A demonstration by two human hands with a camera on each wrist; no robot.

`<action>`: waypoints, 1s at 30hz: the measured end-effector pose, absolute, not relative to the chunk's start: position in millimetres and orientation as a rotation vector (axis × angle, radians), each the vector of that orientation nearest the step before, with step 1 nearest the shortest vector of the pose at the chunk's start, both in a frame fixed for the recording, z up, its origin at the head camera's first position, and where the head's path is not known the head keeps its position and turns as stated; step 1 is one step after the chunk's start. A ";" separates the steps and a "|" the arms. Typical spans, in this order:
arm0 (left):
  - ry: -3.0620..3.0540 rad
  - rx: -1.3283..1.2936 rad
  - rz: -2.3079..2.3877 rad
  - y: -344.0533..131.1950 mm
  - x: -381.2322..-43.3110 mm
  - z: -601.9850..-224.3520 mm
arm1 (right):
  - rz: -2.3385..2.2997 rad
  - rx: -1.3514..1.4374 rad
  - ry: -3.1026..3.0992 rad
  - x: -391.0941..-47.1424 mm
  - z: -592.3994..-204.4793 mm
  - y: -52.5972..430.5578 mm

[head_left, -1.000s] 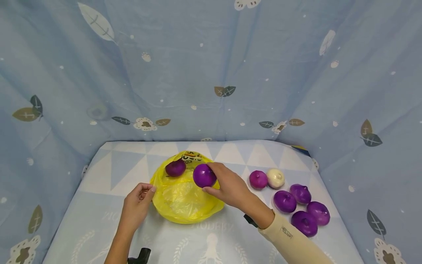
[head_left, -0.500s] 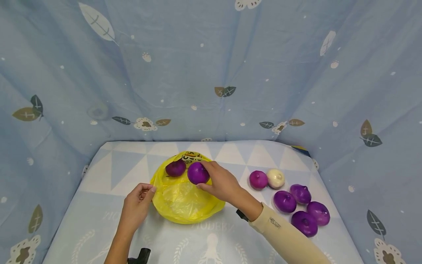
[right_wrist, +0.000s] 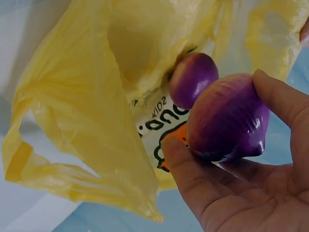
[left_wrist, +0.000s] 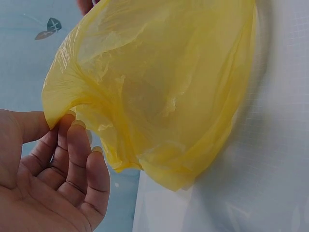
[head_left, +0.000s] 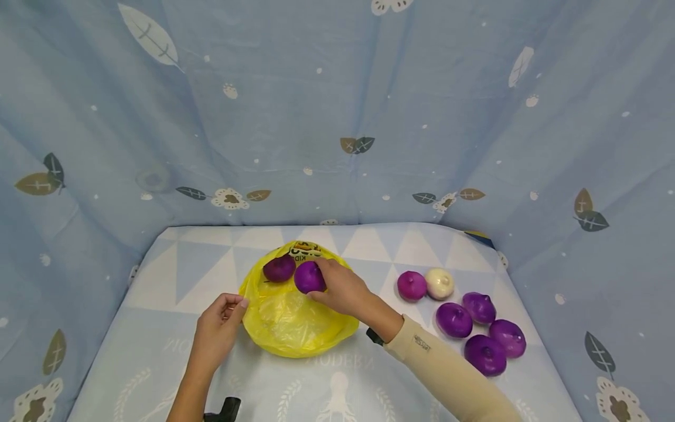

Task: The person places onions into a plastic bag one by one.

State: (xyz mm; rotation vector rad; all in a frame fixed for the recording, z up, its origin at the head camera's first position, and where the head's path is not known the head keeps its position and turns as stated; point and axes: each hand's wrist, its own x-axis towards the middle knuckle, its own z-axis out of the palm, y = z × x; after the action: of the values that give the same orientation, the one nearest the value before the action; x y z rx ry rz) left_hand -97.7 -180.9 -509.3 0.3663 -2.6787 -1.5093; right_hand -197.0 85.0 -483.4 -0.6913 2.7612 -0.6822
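Your right hand [head_left: 343, 288] grips the purple onion [head_left: 309, 277] between thumb and fingers, over the open mouth of the yellow bag [head_left: 295, 328]. In the right wrist view, the onion's pointed tip faces lower right, toward your palm, and its broad, rounded base faces upper left; the bulb's long axis lies across the tip, slanting from upper right to lower left. In the head view, your fingers cover its right side. Just to its left, inside the bag, lies a 2nd onion [head_left: 279, 268]; whether the 2 touch cannot be told. Your left hand [head_left: 217, 325] pinches the bag's left rim between thumb and forefinger, with the remaining fingers loosely curled. Right of the bag, on the patterned cloth [head_left: 153, 334], note 1 magenta onion [head_left: 412, 286] beside 1 white onion [head_left: 439, 284], its nub upward, and 4 loose purple onions [head_left: 485, 355] grouped nearer your right sleeve [head_left: 448, 375].
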 end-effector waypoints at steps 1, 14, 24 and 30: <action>-2.675 0.366 -1.515 -181.5 -97.3 -509.4 | -0.678 -0.687 2.756 -197.9 -484.2 83.0; -2.677 0.356 -1.508 -180.9 -99.4 -510.5 | -0.556 -0.598 2.761 -209.5 -500.5 69.4; -2.667 0.354 -1.524 -177.4 -100.4 -512.1 | -0.537 -0.569 2.773 -212.9 -515.6 61.7; -2.661 0.357 -1.524 -176.9 -98.6 -514.5 | -0.513 -0.527 2.770 -213.6 -521.1 55.8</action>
State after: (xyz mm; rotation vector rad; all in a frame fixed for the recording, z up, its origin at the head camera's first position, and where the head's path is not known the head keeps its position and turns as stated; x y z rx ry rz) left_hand -98.6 -176.9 -514.5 0.3572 -2.6607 -1.5243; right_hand -213.6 55.8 -521.1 -0.5271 2.7704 -0.5132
